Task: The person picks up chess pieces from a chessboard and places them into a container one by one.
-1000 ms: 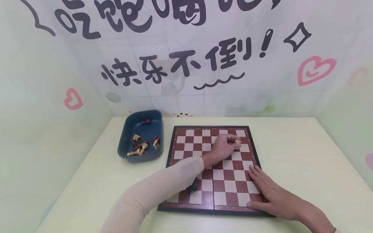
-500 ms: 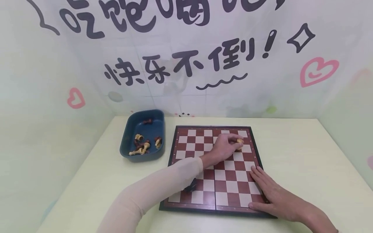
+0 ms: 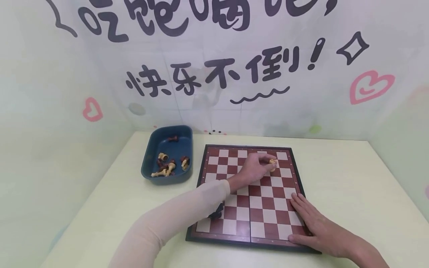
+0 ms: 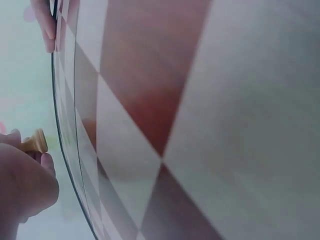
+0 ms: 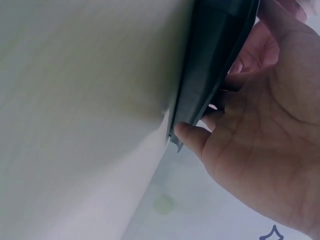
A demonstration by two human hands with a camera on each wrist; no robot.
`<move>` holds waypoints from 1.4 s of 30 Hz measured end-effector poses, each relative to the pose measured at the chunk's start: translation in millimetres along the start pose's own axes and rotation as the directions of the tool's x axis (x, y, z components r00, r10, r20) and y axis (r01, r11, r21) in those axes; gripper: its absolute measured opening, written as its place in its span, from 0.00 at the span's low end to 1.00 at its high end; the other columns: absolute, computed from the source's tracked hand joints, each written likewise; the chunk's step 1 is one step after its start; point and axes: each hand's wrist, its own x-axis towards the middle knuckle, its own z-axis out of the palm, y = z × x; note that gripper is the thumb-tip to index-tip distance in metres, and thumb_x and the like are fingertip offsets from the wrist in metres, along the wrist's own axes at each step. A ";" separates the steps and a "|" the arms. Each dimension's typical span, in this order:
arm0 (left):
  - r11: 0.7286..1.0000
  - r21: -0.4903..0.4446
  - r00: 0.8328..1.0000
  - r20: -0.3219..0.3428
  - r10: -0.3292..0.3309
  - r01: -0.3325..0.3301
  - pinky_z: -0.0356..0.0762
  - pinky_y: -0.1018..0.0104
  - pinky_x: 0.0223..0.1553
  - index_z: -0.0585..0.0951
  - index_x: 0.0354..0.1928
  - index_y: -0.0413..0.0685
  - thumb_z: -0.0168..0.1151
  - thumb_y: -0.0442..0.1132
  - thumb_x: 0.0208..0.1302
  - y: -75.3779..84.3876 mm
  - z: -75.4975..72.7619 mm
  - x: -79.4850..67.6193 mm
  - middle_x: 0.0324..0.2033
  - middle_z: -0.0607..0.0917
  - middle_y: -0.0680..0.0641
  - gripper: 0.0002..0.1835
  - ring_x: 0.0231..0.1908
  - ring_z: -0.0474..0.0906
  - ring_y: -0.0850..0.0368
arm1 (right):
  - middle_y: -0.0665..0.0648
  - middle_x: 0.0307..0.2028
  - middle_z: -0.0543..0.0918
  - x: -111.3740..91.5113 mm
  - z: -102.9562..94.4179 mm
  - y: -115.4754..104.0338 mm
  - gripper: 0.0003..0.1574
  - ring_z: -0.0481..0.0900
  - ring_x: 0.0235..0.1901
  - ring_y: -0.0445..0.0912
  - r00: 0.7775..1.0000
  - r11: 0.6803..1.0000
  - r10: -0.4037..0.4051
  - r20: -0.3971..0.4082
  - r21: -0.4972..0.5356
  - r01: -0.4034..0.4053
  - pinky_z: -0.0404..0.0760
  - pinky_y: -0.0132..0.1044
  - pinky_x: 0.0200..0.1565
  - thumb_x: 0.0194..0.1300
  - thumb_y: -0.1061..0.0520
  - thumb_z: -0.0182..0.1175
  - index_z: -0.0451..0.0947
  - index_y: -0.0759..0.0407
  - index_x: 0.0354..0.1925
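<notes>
My left hand (image 3: 253,167) pinches a cream-coloured chess piece (image 3: 273,164) between thumb and fingers over the far right part of the chessboard (image 3: 259,208). In the left wrist view, the round base of the chess piece (image 4: 39,141) faces the board, with a gap seeming to lie between them. My right hand (image 3: 320,229) rests along the board's near right edge, fingers extended over the border squares. From the right wrist, the palm of that hand (image 5: 260,145) shows beside the board's dark side (image 5: 215,55). The left forearm hides some of the board's left squares.
A blue tray (image 3: 146,160) stands left of the board, holding several cream and dark red chess pieces (image 3: 167,169). A dark device (image 3: 217,211) sits under the left wrist. Behind the pale table (image 3: 348,178) hangs a printed backdrop (image 3: 214,108).
My left hand has drawn slightly left over the board, still pinching the piece. The right hand stays at the board's edge. The whole head view has shifted and tilted a little.
</notes>
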 end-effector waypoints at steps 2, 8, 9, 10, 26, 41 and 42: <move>1.000 -0.014 1.000 -0.001 -0.009 0.009 0.81 0.73 0.39 0.86 0.51 0.37 0.68 0.32 0.68 -1.2 -0.6 -0.1 0.39 0.87 0.52 0.12 0.38 0.84 0.66 | 0.61 0.79 0.49 -0.8 1.1 1.0 0.62 0.40 0.78 0.51 1.000 1.000 -0.004 -0.006 0.003 0.004 0.36 0.10 0.59 0.66 0.29 0.62 0.47 0.59 0.81; 1.000 -0.008 1.000 -0.031 -0.006 0.006 0.82 0.73 0.42 0.86 0.51 0.34 0.68 0.29 0.67 -1.9 -5.0 -1.5 0.42 0.88 0.47 0.12 0.40 0.85 0.64 | 0.61 0.79 0.48 -0.7 2.0 3.1 0.62 0.39 0.78 0.49 1.000 1.000 0.002 -0.005 0.013 -0.001 0.36 0.10 0.59 0.66 0.29 0.62 0.47 0.58 0.81; 1.000 -0.007 1.000 -0.029 -0.005 0.005 0.82 0.73 0.43 0.85 0.51 0.33 0.68 0.29 0.67 -2.2 -5.8 -1.8 0.42 0.88 0.47 0.12 0.41 0.84 0.64 | 0.61 0.79 0.48 -1.1 2.1 3.4 0.62 0.39 0.78 0.49 1.000 1.000 0.003 -0.004 0.015 -0.002 0.36 0.10 0.59 0.67 0.29 0.62 0.47 0.58 0.81; 1.000 -0.005 1.000 -0.031 -0.004 0.004 0.82 0.73 0.43 0.85 0.51 0.33 0.68 0.29 0.67 -3.0 -6.6 -1.8 0.42 0.89 0.47 0.13 0.41 0.85 0.64 | 0.61 0.79 0.48 -1.3 2.0 3.6 0.62 0.39 0.78 0.48 1.000 1.000 0.001 -0.006 0.012 -0.001 0.36 0.10 0.59 0.66 0.29 0.62 0.47 0.58 0.81; 1.000 0.002 0.997 -0.076 -0.023 0.024 0.82 0.70 0.44 0.85 0.53 0.37 0.69 0.33 0.68 -9.6 -33.4 -2.5 0.43 0.87 0.49 0.14 0.45 0.83 0.60 | 0.57 0.80 0.46 -2.4 2.8 3.8 0.63 0.37 0.77 0.43 0.999 0.999 0.039 0.031 0.004 -0.039 0.37 0.13 0.59 0.66 0.26 0.59 0.45 0.55 0.81; 0.993 0.058 0.976 -0.200 -0.086 0.100 0.81 0.67 0.47 0.85 0.54 0.40 0.70 0.34 0.67 -22.4 -77.8 0.1 0.44 0.88 0.48 0.15 0.45 0.82 0.56 | 0.57 0.80 0.46 -2.6 1.2 2.7 0.62 0.36 0.77 0.42 1.000 1.000 0.010 0.007 0.010 -0.010 0.38 0.11 0.60 0.67 0.28 0.60 0.45 0.56 0.81; 0.994 0.063 0.975 -0.210 -0.074 0.089 0.81 0.66 0.48 0.85 0.54 0.39 0.70 0.34 0.67 -22.2 -81.3 0.9 0.44 0.88 0.48 0.15 0.46 0.83 0.55 | 0.58 0.80 0.46 -2.2 0.4 2.8 0.62 0.36 0.78 0.43 1.000 1.000 0.010 0.003 0.013 -0.010 0.37 0.10 0.59 0.67 0.28 0.61 0.46 0.56 0.81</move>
